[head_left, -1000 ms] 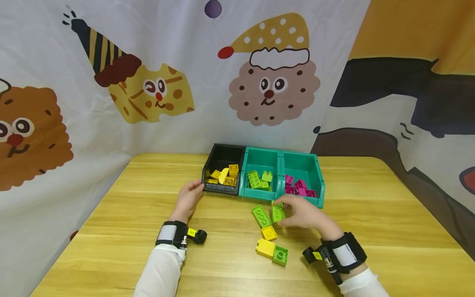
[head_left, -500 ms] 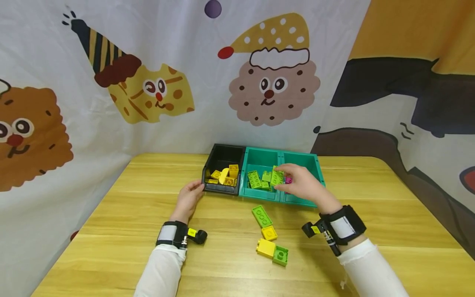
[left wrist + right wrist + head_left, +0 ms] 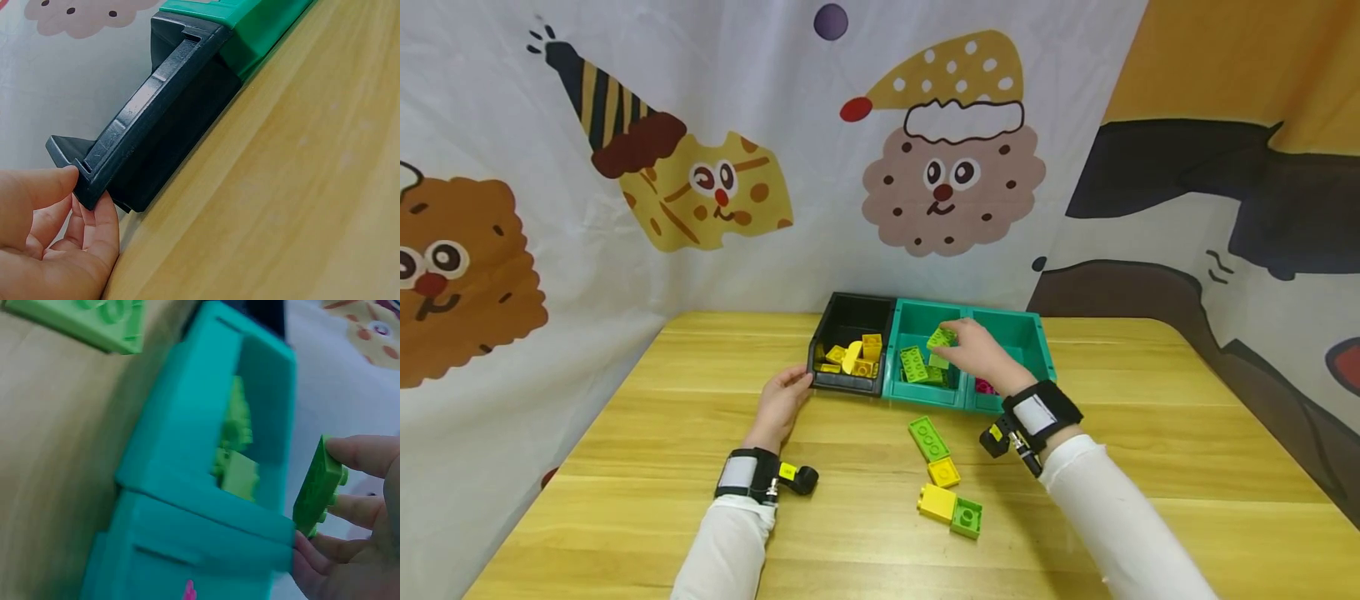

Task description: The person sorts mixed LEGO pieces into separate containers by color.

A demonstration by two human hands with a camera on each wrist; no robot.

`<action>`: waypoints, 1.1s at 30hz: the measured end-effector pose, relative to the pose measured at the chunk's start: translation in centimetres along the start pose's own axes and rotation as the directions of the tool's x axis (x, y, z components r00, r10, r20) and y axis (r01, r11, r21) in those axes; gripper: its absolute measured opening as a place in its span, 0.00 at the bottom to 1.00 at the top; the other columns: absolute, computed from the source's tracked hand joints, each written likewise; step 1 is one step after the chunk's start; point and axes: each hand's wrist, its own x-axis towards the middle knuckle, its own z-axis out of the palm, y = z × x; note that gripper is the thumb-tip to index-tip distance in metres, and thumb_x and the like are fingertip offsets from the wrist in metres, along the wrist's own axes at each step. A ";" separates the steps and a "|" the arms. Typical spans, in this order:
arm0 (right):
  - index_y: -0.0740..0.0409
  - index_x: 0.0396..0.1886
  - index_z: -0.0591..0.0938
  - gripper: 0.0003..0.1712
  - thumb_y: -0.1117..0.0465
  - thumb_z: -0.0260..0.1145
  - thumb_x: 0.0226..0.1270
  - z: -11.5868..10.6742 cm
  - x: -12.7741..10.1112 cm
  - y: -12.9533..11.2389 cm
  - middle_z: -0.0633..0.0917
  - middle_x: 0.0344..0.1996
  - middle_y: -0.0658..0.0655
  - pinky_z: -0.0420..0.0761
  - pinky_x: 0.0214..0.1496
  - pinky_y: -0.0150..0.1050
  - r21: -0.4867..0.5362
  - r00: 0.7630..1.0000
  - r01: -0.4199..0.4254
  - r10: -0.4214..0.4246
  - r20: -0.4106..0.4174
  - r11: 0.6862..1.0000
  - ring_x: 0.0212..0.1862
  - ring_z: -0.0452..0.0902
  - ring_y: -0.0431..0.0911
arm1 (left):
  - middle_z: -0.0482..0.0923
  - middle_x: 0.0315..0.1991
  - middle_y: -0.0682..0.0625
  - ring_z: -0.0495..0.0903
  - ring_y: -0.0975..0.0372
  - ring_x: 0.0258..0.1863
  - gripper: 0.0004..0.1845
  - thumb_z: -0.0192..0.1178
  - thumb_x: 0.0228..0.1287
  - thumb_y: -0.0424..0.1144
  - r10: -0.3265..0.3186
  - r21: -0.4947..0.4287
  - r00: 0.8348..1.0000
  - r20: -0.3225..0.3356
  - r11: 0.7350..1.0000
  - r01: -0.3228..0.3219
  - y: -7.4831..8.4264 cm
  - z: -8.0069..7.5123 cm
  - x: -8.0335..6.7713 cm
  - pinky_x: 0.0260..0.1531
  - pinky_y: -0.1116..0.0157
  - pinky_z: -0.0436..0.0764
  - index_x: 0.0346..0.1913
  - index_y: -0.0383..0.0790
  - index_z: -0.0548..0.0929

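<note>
My right hand [image 3: 976, 348] pinches a green toy building brick [image 3: 317, 484] between thumb and fingers, over the middle teal bin [image 3: 925, 310]. Several green bricks [image 3: 913, 364] lie inside that bin. At the left, my left hand [image 3: 780, 406] grips the front left corner of the black bin [image 3: 140, 112], its thumb on the rim and its fingers under the corner. Yellow bricks [image 3: 871, 346] fill the front of the black bin. Pink bricks [image 3: 984, 386] in the right-hand teal bin [image 3: 1033, 333] are mostly hidden behind my right hand.
On the table in front of the bins lie a long green brick [image 3: 929, 438], a small yellow brick [image 3: 943, 472], a bigger yellow brick [image 3: 937, 503] and a small green brick [image 3: 966, 517]. A printed cloth [image 3: 820, 208] hangs behind the table [image 3: 655, 467].
My right hand has lifted the green brick off the table and carried it up and left over the middle bin. The left hand has stayed at the black bin.
</note>
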 end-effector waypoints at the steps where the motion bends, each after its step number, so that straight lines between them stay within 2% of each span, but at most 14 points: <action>1: 0.67 0.66 0.67 0.33 0.53 0.59 0.68 0.3 0.3 -0.1 0.67 0.64 0.71 0.68 0.62 0.58 -0.023 1.000 -0.008 0.009 0.010 1.000 0.63 0.65 0.63 | 0.70 0.43 0.50 0.74 0.72 0.36 0.20 0.52 0.68 0.27 0.001 0.001 1.000 0.000 1.000 -0.001 0.0 0.0 0.0 0.39 0.76 0.78 0.60 0.23 0.69; 5: 0.62 0.67 0.68 0.33 0.49 0.58 0.68 1.4 1.4 -0.6 0.67 0.65 0.69 0.62 0.62 0.62 -0.143 0.997 -0.042 0.050 0.053 0.989 0.66 0.61 0.64 | 0.70 0.44 0.49 0.74 0.71 0.36 0.19 0.52 0.68 0.28 0.004 0.005 1.000 0.001 1.000 -0.004 0.0 0.0 0.0 0.39 0.76 0.78 0.60 0.23 0.70; 10: 0.56 0.67 0.70 0.32 0.45 0.55 0.68 2.0 2.2 -1.2 0.71 0.63 0.64 0.59 0.50 0.54 -0.254 0.986 -0.086 0.119 0.117 0.963 0.61 0.64 0.61 | 0.71 0.44 0.48 0.74 0.71 0.37 0.19 0.52 0.68 0.27 0.006 0.004 1.000 -0.002 1.000 -0.006 0.0 0.1 0.0 0.40 0.76 0.78 0.60 0.23 0.70; 13: 0.55 0.67 0.70 0.32 0.43 0.53 0.70 2.1 2.4 -1.4 0.71 0.62 0.63 0.57 0.47 0.51 -0.291 0.980 -0.097 0.143 0.141 0.952 0.57 0.65 0.59 | 0.70 0.44 0.49 0.74 0.71 0.36 0.20 0.52 0.68 0.27 0.004 0.005 1.000 -0.002 1.000 -0.004 0.1 0.1 -0.1 0.39 0.76 0.78 0.60 0.23 0.69; 17: 0.54 0.66 0.70 0.31 0.42 0.50 0.71 2.3 2.6 -1.7 0.72 0.62 0.61 0.55 0.46 0.50 -0.330 0.977 -0.089 0.147 0.153 0.940 0.55 0.65 0.57 | 0.70 0.44 0.49 0.74 0.71 0.36 0.20 0.52 0.68 0.27 -0.002 0.005 1.000 -0.002 1.000 0.002 0.2 0.1 -0.1 0.40 0.76 0.77 0.60 0.23 0.69; 23: 0.56 0.68 0.68 0.31 0.44 0.47 0.74 2.7 2.6 -1.8 0.71 0.65 0.61 0.58 0.49 0.51 -0.387 0.983 -0.047 0.112 0.147 0.921 0.62 0.66 0.60 | 0.71 0.43 0.49 0.74 0.71 0.36 0.21 0.53 0.67 0.27 0.009 -0.005 1.000 -0.006 1.000 -0.009 0.1 -0.1 -0.1 0.39 0.76 0.78 0.60 0.21 0.69; 25: 0.56 0.68 0.67 0.30 0.45 0.47 0.75 2.8 2.6 -1.6 0.71 0.65 0.60 0.59 0.48 0.49 -0.411 0.987 -0.032 0.094 0.133 0.911 0.61 0.67 0.59 | 0.71 0.43 0.49 0.74 0.71 0.36 0.21 0.53 0.67 0.27 0.009 -0.003 1.000 -0.005 1.000 -0.009 0.1 -0.1 -0.1 0.39 0.76 0.78 0.60 0.21 0.68; 28: 0.56 0.69 0.67 0.27 0.51 0.47 0.76 2.9 2.7 -1.5 0.72 0.65 0.58 0.56 0.41 0.44 -0.420 0.989 -0.026 0.083 0.119 0.907 0.49 0.72 0.56 | 0.70 0.43 0.50 0.74 0.71 0.36 0.20 0.52 0.67 0.27 0.000 0.001 1.000 -0.005 1.000 0.000 0.1 0.0 -0.1 0.40 0.76 0.78 0.61 0.23 0.69; 31: 0.56 0.69 0.66 0.25 0.57 0.47 0.76 2.9 2.6 -1.5 0.73 0.64 0.57 0.51 0.36 0.42 -0.414 0.990 -0.024 0.080 0.117 0.910 0.35 0.66 0.51 | 0.70 0.43 0.50 0.74 0.71 0.36 0.20 0.52 0.68 0.27 -0.002 0.006 1.000 -0.003 1.000 0.002 0.2 0.1 -0.1 0.39 0.76 0.77 0.61 0.23 0.69; 33: 0.56 0.70 0.64 0.25 0.61 0.46 0.75 2.9 2.7 -1.4 0.73 0.64 0.57 0.49 0.36 0.41 -0.415 0.988 -0.025 0.086 0.129 0.909 0.32 0.61 0.49 | 0.70 0.42 0.51 0.73 0.71 0.36 0.20 0.51 0.68 0.27 0.000 0.007 1.000 -0.003 1.000 0.000 0.2 0.1 -0.1 0.39 0.76 0.77 0.60 0.23 0.69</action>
